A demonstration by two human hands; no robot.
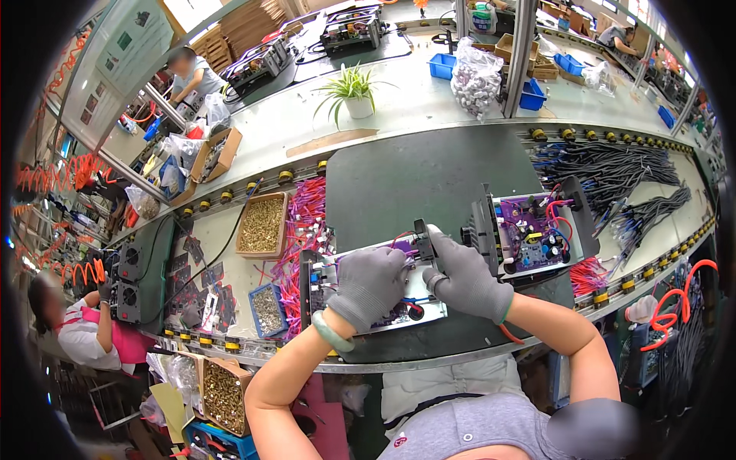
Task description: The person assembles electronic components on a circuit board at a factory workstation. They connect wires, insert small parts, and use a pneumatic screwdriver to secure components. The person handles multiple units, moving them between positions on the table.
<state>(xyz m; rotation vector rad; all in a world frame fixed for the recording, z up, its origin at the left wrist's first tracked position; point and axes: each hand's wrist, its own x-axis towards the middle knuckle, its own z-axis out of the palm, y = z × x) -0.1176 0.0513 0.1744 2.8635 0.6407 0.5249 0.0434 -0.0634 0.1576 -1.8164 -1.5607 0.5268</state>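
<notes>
Both my hands wear grey gloves and work at an open electronic unit (436, 310) with a metal chassis and black end panel. My left hand (372, 287) lies over its purple circuit board, fingers curled together; what they pinch is hidden. At the unit's right end, my right hand (469, 282) grips its edge, forefinger against a small upright black part (421, 239) and thumb below. A second open unit (534, 234), with a purple board, red wires and black end panels, stands just right of my right hand. Both units rest on a dark green mat (422, 172).
Left of the mat lie red and purple wires (307, 207), a box of brass-coloured parts (263, 225) and a blue tray of small silver parts (267, 310). Black cables (613, 169) spread at right. A potted plant (357, 103) stands beyond. Co-workers sit at left and far back.
</notes>
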